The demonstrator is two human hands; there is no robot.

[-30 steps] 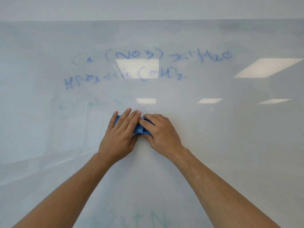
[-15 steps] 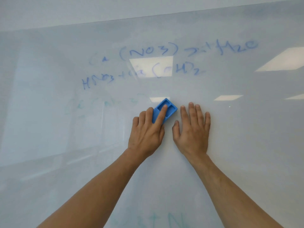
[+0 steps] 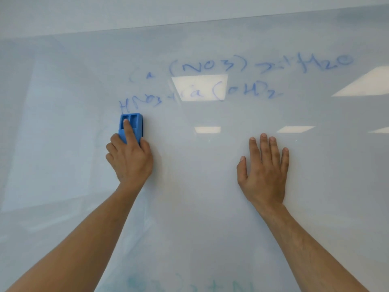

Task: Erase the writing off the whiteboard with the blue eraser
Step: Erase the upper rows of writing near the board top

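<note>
both bare forearms reach up and away from the near corners. the left hand (image 3: 130, 159) is curled, index finger stretched straight ahead, thumb tucked at its right side, gripping the eraser (image 3: 131, 127). the right hand (image 3: 264, 173) lies flat, well apart to the right, fingers extended, thumb splayed left.

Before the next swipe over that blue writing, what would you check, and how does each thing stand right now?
1. Left hand has a grip on the blue plastic eraser: ok.
2. Eraser flat on the glossy whiteboard: cannot tell.
3. Eraser near the blue handwritten formulas: ok, just below the lower line's start.
4. Right hand out of the path: ok, open, well to the side.
5. Writing gone: not ok, two blue lines remain, plus faint green marks at the bottom.
</note>
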